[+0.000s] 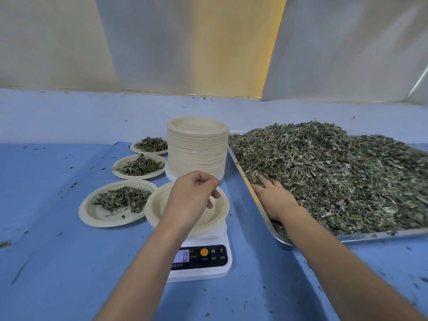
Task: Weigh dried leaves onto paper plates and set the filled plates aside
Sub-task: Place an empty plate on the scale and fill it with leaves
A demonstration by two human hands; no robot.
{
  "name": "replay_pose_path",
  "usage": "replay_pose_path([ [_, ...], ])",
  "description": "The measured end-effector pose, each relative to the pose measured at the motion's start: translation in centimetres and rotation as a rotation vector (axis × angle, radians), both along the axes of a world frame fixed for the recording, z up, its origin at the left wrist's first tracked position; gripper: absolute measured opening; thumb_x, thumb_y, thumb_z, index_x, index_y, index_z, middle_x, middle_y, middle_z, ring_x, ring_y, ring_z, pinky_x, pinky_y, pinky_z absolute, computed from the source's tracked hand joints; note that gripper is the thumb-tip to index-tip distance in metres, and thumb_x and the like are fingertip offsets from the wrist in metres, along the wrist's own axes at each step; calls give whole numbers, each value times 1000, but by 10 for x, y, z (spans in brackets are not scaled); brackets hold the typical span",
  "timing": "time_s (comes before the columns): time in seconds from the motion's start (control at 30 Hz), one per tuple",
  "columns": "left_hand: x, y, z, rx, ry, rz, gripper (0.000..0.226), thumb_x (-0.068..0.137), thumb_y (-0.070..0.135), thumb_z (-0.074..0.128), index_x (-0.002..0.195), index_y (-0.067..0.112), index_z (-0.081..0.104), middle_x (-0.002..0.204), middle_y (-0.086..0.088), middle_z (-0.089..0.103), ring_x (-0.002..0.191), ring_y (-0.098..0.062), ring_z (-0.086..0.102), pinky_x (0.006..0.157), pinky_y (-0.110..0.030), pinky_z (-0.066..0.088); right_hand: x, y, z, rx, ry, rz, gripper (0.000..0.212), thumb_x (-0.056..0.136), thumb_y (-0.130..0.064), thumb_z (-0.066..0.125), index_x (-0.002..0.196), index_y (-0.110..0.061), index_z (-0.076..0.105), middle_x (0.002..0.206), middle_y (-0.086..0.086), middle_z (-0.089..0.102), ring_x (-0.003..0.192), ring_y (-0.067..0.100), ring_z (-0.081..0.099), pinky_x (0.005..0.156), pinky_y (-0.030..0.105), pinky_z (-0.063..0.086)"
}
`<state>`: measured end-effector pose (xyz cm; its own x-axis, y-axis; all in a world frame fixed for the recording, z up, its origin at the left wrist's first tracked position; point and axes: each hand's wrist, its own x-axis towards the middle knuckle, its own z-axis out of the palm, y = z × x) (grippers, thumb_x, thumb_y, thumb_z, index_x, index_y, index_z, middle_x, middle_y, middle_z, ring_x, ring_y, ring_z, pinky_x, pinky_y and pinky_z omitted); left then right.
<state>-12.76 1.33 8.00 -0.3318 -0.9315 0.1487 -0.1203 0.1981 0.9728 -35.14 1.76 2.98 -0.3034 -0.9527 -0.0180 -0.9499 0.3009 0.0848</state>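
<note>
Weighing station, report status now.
Left hand loose over empty plate on scale, display reads 0. Right hand flat in leaf pile on tray. Three filled plates set aside left. Nothing between tray and scale.

Scale (203, 262) before me, plate (154, 207) on it, my left hand (192, 200) above; stack (196, 156) behind; three filled plates (97, 216) left; tray (382, 234) of leaves (335, 177) right, my right hand (275, 198) on the leaves.

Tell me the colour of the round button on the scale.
The round button is orange, clearest in the head view.
</note>
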Motion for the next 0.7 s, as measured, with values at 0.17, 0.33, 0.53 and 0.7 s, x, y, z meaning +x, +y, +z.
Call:
replay_pose_path([
  [0.17, -1, 2, 0, 22, 9, -9, 14, 90, 13, 56, 81, 13, 66, 55, 11, 62, 43, -5, 48, 50, -19, 34, 5, 3, 0, -50, -20, -38, 35, 97, -16, 43, 131, -16, 37, 135, 11, 33, 125, 37, 29, 98, 48, 41],
  [0.33, 0, 1, -1, 21, 3, -1, 14, 90, 13, 55, 81, 13, 66, 55, 11, 63, 43, -5, 48, 51, -20, 34, 5, 3, 0, 30, 36, -22, 40, 97, -16, 40, 137, -17, 34, 136, 12, 33, 129, 39, 24, 101, 47, 40],
  [0.53, 3, 2, -1, 26, -2, 4, 16, 90, 13, 55, 79, 15, 66, 55, 11, 63, 44, -5, 48, 54, -23, 34, 8, 0, 1, -36, 15, -50, 36, 98, -6, 36, 134, -8, 38, 134, 18, 36, 127, 40, 30, 102, 46, 36],
  [0.7, 3, 2, 0, 27, -4, 9, 16, 90, 13, 54, 79, 14, 66, 56, 11, 63, 44, -5, 48, 55, -24, 35, 1, 3, 2, -265, -76, -67, 46, 91, 7, 41, 134, -9, 39, 129, 16, 41, 120, 34, 36, 100, 39, 35],
])
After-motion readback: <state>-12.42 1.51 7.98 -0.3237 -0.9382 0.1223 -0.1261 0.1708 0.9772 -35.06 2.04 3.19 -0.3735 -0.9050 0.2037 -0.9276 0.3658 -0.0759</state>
